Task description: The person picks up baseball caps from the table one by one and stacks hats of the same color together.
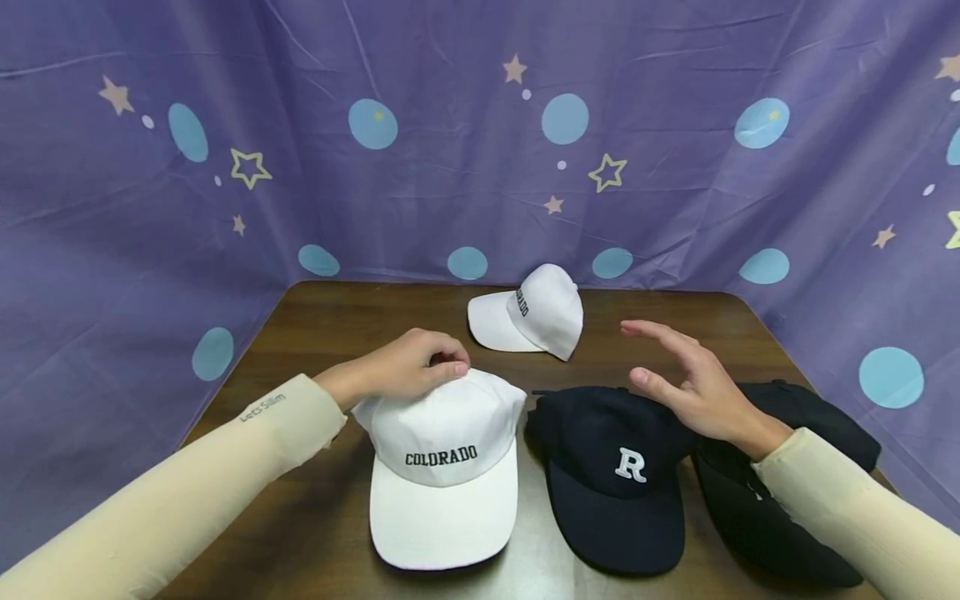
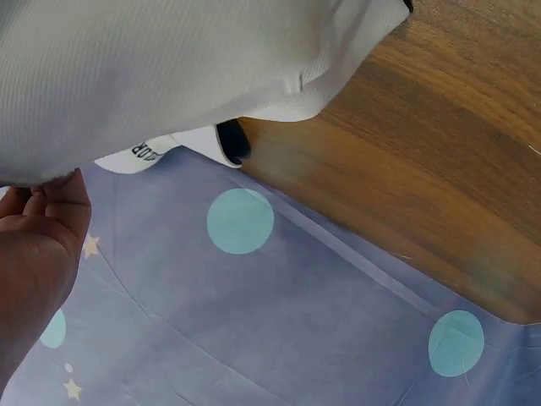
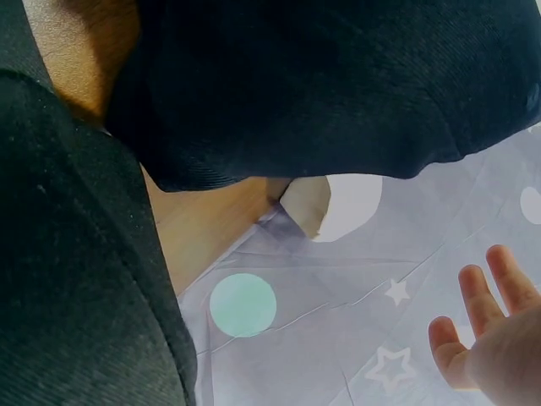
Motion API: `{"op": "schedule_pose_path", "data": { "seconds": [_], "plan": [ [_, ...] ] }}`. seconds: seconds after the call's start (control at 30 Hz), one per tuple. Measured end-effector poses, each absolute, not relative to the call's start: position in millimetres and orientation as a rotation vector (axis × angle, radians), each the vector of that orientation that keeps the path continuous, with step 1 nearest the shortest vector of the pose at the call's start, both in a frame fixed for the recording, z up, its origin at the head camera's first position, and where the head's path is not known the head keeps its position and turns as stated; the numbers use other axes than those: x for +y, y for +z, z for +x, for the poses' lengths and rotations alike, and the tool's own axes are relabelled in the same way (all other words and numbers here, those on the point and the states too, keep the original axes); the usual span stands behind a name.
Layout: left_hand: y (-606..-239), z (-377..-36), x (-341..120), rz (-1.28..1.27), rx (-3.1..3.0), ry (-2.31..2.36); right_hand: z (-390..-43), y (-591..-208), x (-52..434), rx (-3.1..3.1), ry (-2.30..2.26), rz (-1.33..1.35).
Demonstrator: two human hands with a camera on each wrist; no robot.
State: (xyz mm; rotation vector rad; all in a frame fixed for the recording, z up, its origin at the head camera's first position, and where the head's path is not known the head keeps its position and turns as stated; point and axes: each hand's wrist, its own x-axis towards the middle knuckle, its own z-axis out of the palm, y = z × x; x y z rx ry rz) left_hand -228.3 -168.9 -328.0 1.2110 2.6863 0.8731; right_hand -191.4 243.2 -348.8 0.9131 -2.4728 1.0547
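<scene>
White COLORADO cap [image 1: 444, 467], front-left on table [image 1: 315, 317], crown pinched by left hand [image 1: 405, 367]; right hand [image 1: 693, 387] hovers, fingers spread, over navy R cap [image 1: 611, 479]; likely mid-arranging 4 caps, next needs a grasp.

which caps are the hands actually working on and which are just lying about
In hand:
- front white cap, gripped at its crown by the left hand
- navy cap with the R, under the open right hand

Lying about:
- far white cap, at the back of the table
- black cap, under the right forearm
</scene>
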Motion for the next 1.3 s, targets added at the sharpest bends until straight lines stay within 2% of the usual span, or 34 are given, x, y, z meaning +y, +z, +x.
{"op": "schedule_pose_path", "data": {
  "seconds": [0.77,1.3],
  "plan": [
    [-328,-224,-175,1.187,2.808,0.955,-193,-347,239,-2.482,1.039,0.898],
    [-325,-213,-207,0.893,3.005,1.084,-202,-342,234,-2.502,1.008,0.911]
  ]
}}
